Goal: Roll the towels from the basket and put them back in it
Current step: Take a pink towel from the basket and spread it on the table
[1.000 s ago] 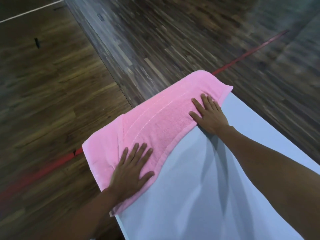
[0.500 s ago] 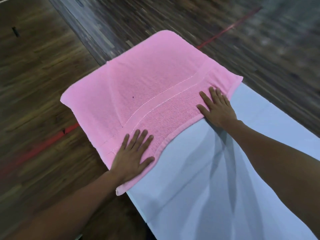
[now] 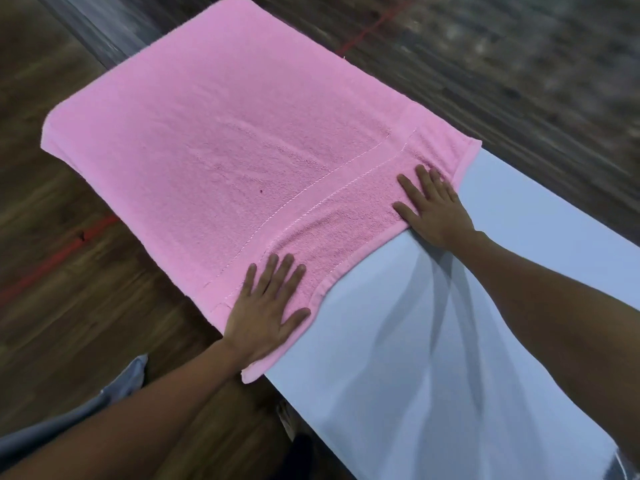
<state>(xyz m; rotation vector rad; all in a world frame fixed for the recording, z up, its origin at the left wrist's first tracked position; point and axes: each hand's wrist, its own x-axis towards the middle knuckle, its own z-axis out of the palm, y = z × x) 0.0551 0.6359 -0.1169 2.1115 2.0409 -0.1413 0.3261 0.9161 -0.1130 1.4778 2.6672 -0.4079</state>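
A pink towel (image 3: 221, 133) lies spread flat over the far end of a white table (image 3: 433, 358), its left and far edges reaching past the tabletop. My left hand (image 3: 266, 313) presses flat on the towel's near left corner, fingers straight and spread. At the near right corner my right hand (image 3: 433, 209) rests flat across the towel's hem, fingers straight, heel on the table. A stitched band runs across the towel just beyond both hands. No basket is in view.
Dark wooden floor (image 3: 69, 306) with a red line (image 3: 59, 258) surrounds the table on the left and far sides. A grey trouser leg (image 3: 114, 393) shows at the lower left beside the table's near left edge.
The view has tilted up and drawn closer, so much more of the towel's far part shows. Both hands stay flat on the towel's near edge and have slid toward me with it.
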